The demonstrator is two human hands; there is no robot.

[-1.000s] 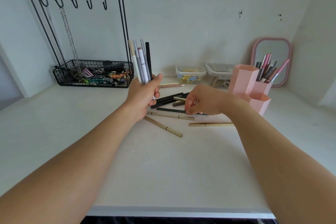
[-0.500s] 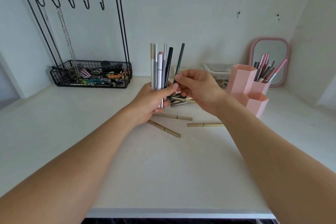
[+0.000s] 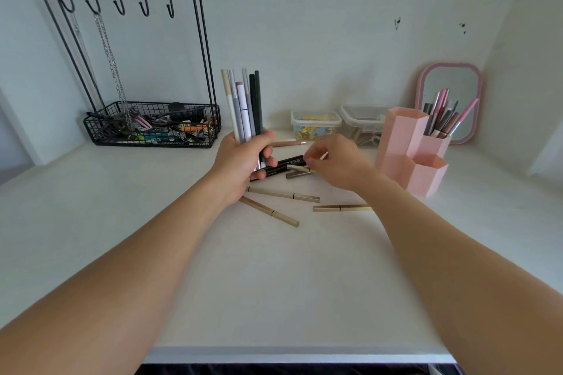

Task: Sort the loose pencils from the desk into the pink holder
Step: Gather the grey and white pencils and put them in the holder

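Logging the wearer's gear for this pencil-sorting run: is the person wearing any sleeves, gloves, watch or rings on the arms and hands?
Nothing worn shows. Both forearms are bare from the bottom edge of the head view up to the wrists: no sleeves, gloves, watch or bracelets. The left hand and right hand show no rings, though the right hand's fingers are motion-blurred, so a thin ring could be missed.

The desk (image 3: 274,268) has a smooth, matt white surface. The pink holder (image 3: 405,143) near its right back corner looks like matt plastic. The rack (image 3: 122,49) and its basket (image 3: 152,128) at the left back corner are thin black metal wire. The two boxes (image 3: 315,125) at the back edge are clear, glossy plastic. The gold pencils (image 3: 283,194) shine slightly.
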